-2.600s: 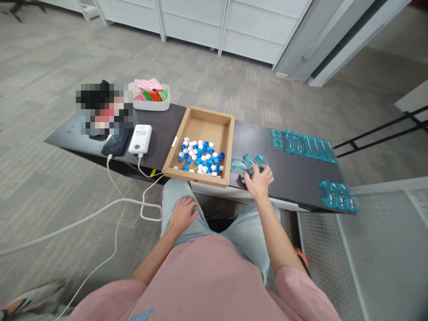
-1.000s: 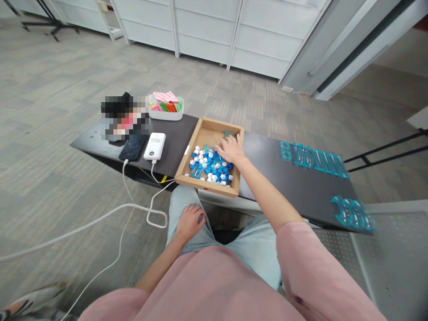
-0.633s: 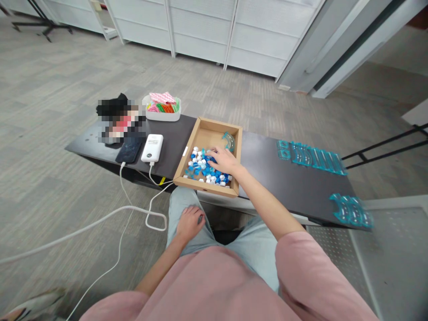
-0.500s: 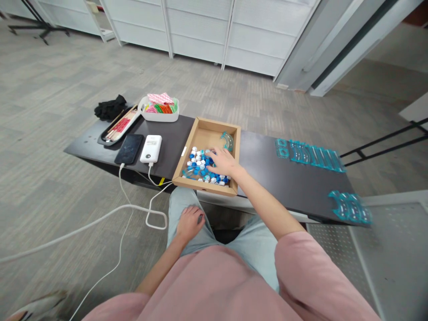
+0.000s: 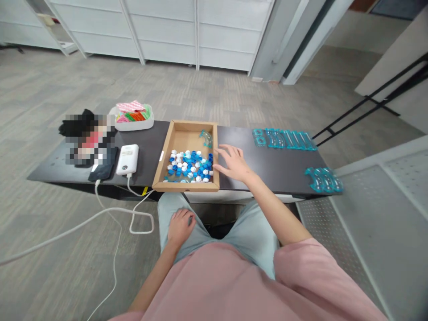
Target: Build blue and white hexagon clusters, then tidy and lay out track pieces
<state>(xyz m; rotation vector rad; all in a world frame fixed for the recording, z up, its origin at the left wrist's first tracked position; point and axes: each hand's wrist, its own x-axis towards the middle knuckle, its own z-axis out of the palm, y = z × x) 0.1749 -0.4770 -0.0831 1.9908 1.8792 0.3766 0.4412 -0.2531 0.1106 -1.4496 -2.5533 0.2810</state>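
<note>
My right hand [image 5: 233,162] is at the right wall of a shallow cardboard box [image 5: 216,178]. Its fingers are spread, with nothing between them, and the fingertips are near or on the rim; I cannot tell if they touch. Inside the box lie many small blue and white hexagonal pieces [image 5: 190,166]. A curved clear teal plastic piece [image 5: 207,139] is in its far right corner, and another partly shows at the near side. My left hand [image 5: 180,226] rests on my left thigh, fingers laid out. A small dark spot shows by its thumb; I cannot make out what it is.
On the dark table [image 5: 234,138], teal plastic pieces lie in a row [image 5: 284,139] and a nested stack [image 5: 323,180] on the right. Left are a white power bank [image 5: 127,159], a phone [image 5: 106,165], white cables [image 5: 132,218] and a white basket [image 5: 135,124].
My right hand has come up out of the pieces in the box and moved right to its right wall. My left hand stays on the thigh. The view has turned right.
</note>
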